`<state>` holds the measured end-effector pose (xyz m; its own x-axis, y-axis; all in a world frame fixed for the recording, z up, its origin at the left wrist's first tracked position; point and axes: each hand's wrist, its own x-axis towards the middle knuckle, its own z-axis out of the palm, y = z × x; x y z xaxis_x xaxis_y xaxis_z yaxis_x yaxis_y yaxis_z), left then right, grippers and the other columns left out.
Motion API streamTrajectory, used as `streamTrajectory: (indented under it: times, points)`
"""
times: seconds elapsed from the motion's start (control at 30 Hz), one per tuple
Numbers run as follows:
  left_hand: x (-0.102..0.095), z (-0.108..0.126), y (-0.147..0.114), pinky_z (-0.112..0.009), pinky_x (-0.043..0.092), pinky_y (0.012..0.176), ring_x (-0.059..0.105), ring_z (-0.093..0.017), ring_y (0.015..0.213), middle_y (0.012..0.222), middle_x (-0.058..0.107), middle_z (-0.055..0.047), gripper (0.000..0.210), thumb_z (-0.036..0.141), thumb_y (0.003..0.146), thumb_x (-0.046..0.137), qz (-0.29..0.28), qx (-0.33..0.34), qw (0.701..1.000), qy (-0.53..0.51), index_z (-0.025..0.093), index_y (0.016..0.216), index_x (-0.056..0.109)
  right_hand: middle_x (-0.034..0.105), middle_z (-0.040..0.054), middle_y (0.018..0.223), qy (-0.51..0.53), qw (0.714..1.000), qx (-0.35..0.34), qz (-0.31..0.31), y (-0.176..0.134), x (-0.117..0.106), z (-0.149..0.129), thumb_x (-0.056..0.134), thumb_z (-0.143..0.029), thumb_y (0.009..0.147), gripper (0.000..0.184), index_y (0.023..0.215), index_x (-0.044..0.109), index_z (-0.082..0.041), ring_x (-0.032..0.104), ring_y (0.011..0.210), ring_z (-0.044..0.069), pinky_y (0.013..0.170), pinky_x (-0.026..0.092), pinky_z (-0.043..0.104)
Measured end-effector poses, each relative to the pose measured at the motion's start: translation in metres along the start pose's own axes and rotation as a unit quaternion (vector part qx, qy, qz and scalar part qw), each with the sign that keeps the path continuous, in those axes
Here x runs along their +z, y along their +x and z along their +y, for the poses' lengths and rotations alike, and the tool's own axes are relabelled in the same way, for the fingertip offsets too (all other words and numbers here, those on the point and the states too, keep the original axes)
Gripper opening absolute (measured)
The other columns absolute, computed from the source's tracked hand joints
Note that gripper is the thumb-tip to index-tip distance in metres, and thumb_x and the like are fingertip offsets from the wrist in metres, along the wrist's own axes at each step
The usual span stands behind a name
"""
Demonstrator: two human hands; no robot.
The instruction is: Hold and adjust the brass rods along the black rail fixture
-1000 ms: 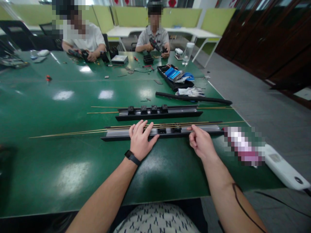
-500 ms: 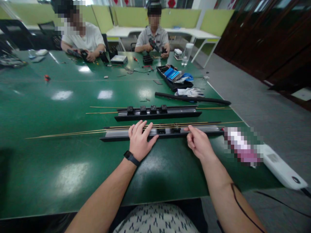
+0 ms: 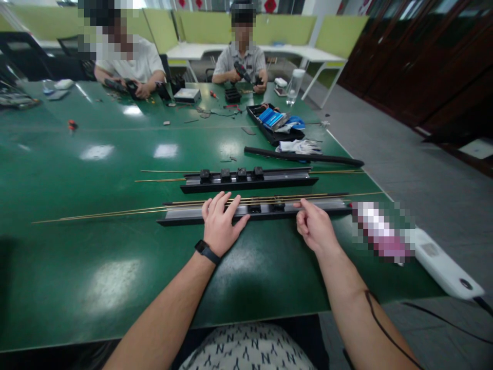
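My left hand (image 3: pixel 220 223) rests with fingers spread across the near black channel (image 3: pixel 185 222) and the thin brass-coloured rods (image 3: pixel 115 213) lying along it. My right hand (image 3: pixel 315 226) is closed at the channel's right part, index finger pointing left and the other fingers curled. It seems to pinch one of the thin rods, though the contact is partly hidden. Between my hands, small black blocks (image 3: pixel 278 204) sit in the channel under the rods. Just behind lies a second black channel (image 3: pixel 246 186), with several black blocks (image 3: pixel 225 175) and thin rods sticking out at both ends.
A black tube (image 3: pixel 304 155), white gloves (image 3: pixel 299 146) and a black tray (image 3: pixel 275 137) with blue items lie farther back. A white device (image 3: pixel 442 262) with a cable lies at the right edge. Two people (image 3: pixel 129 64) sit across the green table (image 3: pixel 127 288), one holding a power drill (image 3: pixel 242 71).
One thin rod on the near channel has slid a little to the left, its left end reaching farther out. Both hands stay almost in place. The view has shifted slightly.
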<state>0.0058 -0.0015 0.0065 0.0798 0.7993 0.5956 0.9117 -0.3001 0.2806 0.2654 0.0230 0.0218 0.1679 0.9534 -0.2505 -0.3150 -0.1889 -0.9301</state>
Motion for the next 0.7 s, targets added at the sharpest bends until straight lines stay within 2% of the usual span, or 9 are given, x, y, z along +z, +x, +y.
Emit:
streamTrajectory:
  times: [0.2, 0.43, 0.7]
  points:
    - [0.0002, -0.0004, -0.0003, -0.051, 0.026, 0.119, 0.05, -0.031, 0.14, 0.141, 0.063, -0.011, 0.047, 0.05, 0.093, 0.066, -0.001, -0.002, 1.0, -0.002, 0.027, 0.134, 0.065, 0.051, -0.0062, 0.046, -0.01, 1.0, 0.001, -0.03, -0.0011, 0.0012, 0.0011, 0.077, -0.048, 0.084, 0.034, 0.093, 0.069, -0.015, 0.029, 0.029, 0.004, 0.029, 0.018, 0.016]
    - [0.0007, -0.0006, -0.0003, -0.051, 0.026, 0.12, 0.05, -0.031, 0.14, 0.141, 0.063, -0.011, 0.048, 0.049, 0.093, 0.066, -0.001, -0.003, 1.0, -0.008, 0.027, 0.135, 0.064, 0.05, -0.0063, 0.045, 0.001, 1.0, -0.006, 0.007, 0.0022, -0.0027, 0.0006, 0.077, -0.047, 0.083, 0.033, 0.089, 0.069, -0.015, 0.03, 0.029, 0.004, 0.028, 0.018, 0.017]
    - [-0.0001, -0.0001, 0.0, -0.051, 0.026, 0.12, 0.05, -0.031, 0.141, 0.141, 0.063, -0.011, 0.047, 0.05, 0.093, 0.065, -0.004, -0.002, 1.0, -0.007, 0.027, 0.135, 0.064, 0.05, -0.0063, 0.045, -0.012, 1.0, -0.004, -0.021, -0.0006, 0.0006, 0.0012, 0.076, -0.047, 0.084, 0.034, 0.092, 0.07, -0.015, 0.029, 0.029, 0.005, 0.029, 0.018, 0.017]
